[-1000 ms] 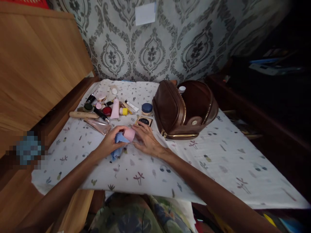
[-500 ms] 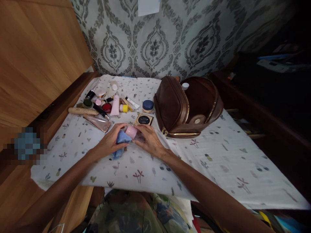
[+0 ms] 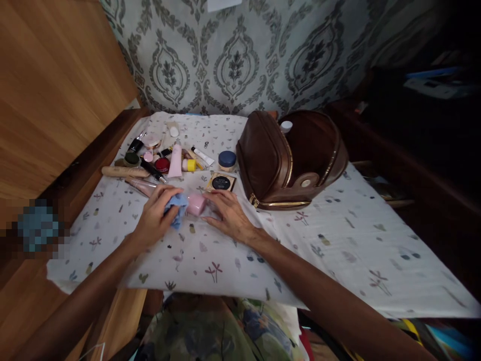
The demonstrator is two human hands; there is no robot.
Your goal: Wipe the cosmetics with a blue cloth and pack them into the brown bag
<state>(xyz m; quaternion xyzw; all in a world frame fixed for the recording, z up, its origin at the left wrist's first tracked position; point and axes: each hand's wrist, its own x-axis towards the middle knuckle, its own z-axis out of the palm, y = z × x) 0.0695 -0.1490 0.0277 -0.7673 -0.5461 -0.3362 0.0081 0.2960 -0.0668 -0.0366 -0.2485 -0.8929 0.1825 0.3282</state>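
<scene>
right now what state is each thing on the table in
brown bag, unzipped, gaping open
pink-capped bottle, capped, lying on its side
blue cloth, bunched against the cap
left hand, closed on the blue cloth
right hand, holding the pink-capped bottle
blue-lidded jar, lid on, upright
compact, shut, lying flat
pink tube, capped, lying flat

Grey damask wallpaper (image 3: 233, 65) behind, a wooden panel (image 3: 56, 85) at left.

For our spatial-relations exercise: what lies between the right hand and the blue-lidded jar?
The square compact lies between right hand and jar, as the head view shows.
</scene>
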